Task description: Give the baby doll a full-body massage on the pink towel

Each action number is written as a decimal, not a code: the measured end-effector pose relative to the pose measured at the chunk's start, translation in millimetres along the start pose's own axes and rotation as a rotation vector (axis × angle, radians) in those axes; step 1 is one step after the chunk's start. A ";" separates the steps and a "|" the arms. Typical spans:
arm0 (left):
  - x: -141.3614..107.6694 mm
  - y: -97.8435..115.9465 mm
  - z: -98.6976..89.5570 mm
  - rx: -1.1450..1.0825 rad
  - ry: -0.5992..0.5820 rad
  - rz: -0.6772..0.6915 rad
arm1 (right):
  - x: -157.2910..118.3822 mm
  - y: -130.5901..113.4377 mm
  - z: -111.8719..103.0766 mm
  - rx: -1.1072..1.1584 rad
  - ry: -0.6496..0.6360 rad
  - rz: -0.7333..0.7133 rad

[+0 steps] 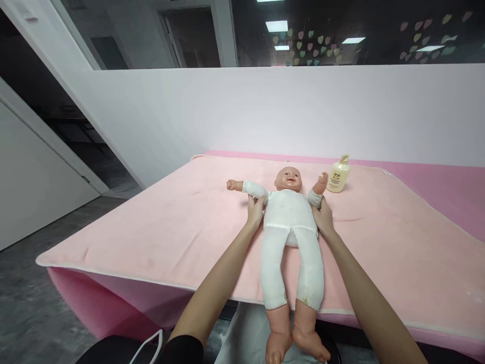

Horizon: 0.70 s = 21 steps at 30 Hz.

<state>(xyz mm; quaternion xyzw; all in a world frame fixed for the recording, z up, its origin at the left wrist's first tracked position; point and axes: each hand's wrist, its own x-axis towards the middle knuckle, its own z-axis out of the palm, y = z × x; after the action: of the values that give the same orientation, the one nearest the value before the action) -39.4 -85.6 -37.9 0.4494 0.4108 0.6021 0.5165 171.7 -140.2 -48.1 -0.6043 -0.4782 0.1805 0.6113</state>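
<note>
- The doll, dressed in white, lay on its back upon the pale pink blanket spread over the counter, head toward the wall; its lower legs extended past the near edge.
- The left hand was closed around the doll's sleeved arm at the left of the view, close to the shoulder; its fingers were largely hidden by the sleeve.
- The right hand was clamped on the other sleeved arm, which was bent upward; the fingertips behind it could not be made out.
- The toes of one foot met the lower border of the view, and the doll's feet covered part of the pale cloth below.
- The pump bottle stood just beside the doll's raised fist; its small print was illegible.
- A white cable was cut off at the lower border.
- Behind the window, heart shapes showed among bright rectangles; the dark doorway revealed little detail.
</note>
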 end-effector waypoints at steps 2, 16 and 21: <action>-0.5 -0.5 0.7 0.075 -0.023 0.099 | 0.1 -1.2 -2.2 -0.167 -0.104 -0.119; -3.1 7.5 -1.6 0.678 -0.245 0.481 | -5.0 -16.1 -7.2 -0.572 -0.233 -0.252; -3.4 8.0 -2.7 0.740 -0.283 0.501 | -4.1 -13.0 -7.3 -0.613 -0.235 -0.277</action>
<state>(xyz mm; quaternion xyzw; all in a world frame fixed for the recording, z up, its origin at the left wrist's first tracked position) -43.7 -90.0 -31.3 0.7664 0.4024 0.4540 0.2111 171.0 -150.3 -36.4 -0.6642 -0.6544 0.0123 0.3612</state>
